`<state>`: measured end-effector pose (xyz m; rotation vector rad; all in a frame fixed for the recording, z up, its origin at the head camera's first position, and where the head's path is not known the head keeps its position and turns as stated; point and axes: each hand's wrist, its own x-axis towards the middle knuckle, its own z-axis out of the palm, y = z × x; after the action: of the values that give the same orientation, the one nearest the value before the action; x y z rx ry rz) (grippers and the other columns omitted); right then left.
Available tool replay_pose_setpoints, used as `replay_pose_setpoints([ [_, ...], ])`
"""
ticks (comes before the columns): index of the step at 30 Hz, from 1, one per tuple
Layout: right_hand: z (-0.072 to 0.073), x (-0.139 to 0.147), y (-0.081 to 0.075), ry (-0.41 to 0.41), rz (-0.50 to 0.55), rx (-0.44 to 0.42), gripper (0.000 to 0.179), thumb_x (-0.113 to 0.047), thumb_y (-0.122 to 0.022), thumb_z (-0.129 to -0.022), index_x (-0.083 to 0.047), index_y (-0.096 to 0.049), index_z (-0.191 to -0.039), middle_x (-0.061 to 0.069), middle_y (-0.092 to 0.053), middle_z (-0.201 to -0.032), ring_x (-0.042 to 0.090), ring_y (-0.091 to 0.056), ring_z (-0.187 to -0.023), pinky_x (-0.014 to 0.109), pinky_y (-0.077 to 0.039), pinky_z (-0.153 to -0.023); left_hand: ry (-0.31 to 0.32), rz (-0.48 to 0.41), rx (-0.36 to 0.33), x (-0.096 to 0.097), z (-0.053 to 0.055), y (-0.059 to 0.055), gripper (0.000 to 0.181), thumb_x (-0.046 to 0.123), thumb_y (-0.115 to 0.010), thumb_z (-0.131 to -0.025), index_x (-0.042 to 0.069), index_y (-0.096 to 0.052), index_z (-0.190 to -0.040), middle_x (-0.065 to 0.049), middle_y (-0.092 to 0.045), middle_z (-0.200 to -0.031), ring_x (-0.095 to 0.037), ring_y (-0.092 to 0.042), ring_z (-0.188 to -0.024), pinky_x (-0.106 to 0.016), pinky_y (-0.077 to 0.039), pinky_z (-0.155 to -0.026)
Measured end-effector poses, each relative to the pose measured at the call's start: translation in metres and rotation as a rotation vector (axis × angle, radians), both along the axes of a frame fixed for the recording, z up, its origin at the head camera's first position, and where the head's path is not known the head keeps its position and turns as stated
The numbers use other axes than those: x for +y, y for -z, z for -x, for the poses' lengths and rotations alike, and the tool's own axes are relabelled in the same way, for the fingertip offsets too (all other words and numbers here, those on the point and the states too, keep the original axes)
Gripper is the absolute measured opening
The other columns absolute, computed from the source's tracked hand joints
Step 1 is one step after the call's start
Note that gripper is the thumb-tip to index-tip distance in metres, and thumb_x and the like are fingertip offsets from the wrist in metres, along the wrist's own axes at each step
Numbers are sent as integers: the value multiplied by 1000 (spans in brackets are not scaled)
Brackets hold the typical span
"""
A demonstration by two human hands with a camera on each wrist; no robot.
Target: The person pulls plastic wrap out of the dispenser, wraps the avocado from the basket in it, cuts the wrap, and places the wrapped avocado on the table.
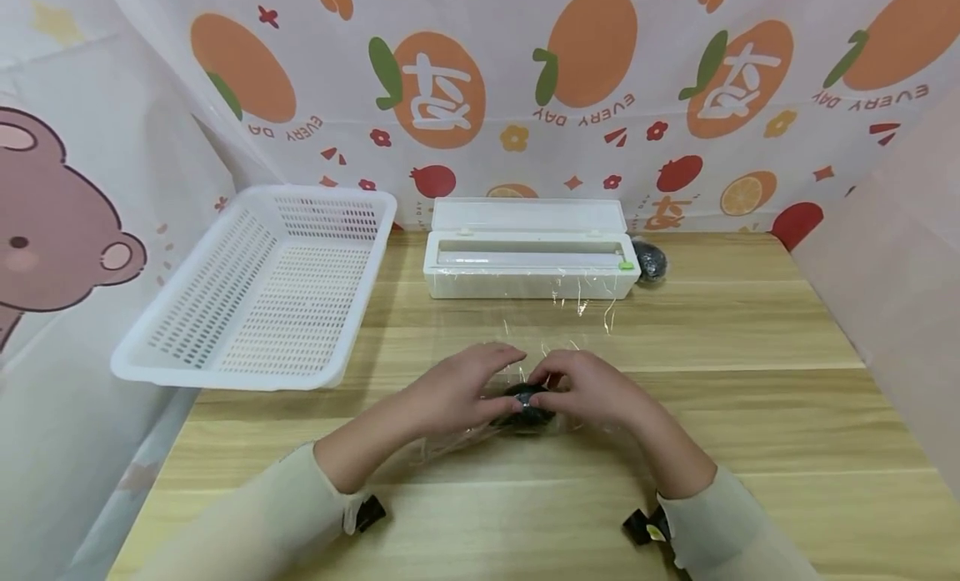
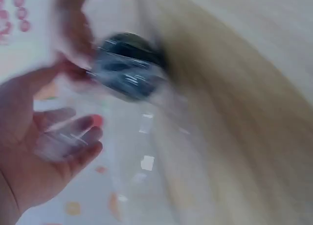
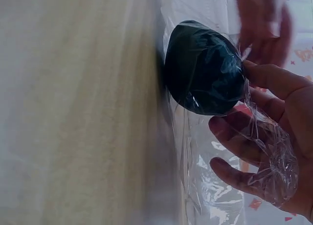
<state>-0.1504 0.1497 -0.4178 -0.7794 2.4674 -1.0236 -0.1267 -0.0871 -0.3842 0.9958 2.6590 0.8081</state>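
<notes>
A dark green avocado (image 1: 528,416) rests on the table in front of me, with clear plastic wrap (image 3: 215,200) over and around it. My left hand (image 1: 465,391) is at its left side, the thumb touching the wrapped fruit and the fingers extended and apart. From the right, my right hand (image 1: 588,387) pinches film at the fruit with thumb and curled index finger. In the right wrist view, crumpled film lies across that hand's other fingers. The avocado (image 2: 128,66) looks blurred in the left wrist view. Film stretches from the fruit back to a white wrap dispenser (image 1: 528,285).
The dispenser stands with its lid raised and a roll inside. A second dark, film-wrapped fruit (image 1: 651,262) sits by its right end. A white perforated basket (image 1: 341,348) is at the left. Printed cloth (image 1: 517,168) hangs behind the wooden table (image 1: 750,448).
</notes>
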Motion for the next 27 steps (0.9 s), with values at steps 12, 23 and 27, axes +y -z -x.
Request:
replay_pose_setpoints([
  [12,10,3,-1,-7,57,-90,14,-29,-71,-91,-21,-72,-102,-8,-70,-96,12,-63,-87,32,-52,-78,-88,15,25,15,-26,10,30,20,-76,-86,11,-70,-114,-1,-64,-103,-12,-59,-88,-29,-53,-77],
  [23,13,7,5,12,34,-61,17,-32,-67,-93,-20,-72,-105,-6,-70,-101,16,-64,-96,37,-53,-85,-144,-5,52,17,-11,27,39,27,-78,-83,17,-65,-119,1,-59,-108,-14,-54,-97,-34,-51,-81],
  [27,5,6,-5,129,-33,118,31,-38,-65,-95,-16,-71,-115,2,-66,-118,26,-58,-114,50,-49,-95,-141,24,40,19,-6,28,40,28,-77,-84,16,-65,-120,1,-58,-107,-14,-53,-96,-34,-51,-80],
])
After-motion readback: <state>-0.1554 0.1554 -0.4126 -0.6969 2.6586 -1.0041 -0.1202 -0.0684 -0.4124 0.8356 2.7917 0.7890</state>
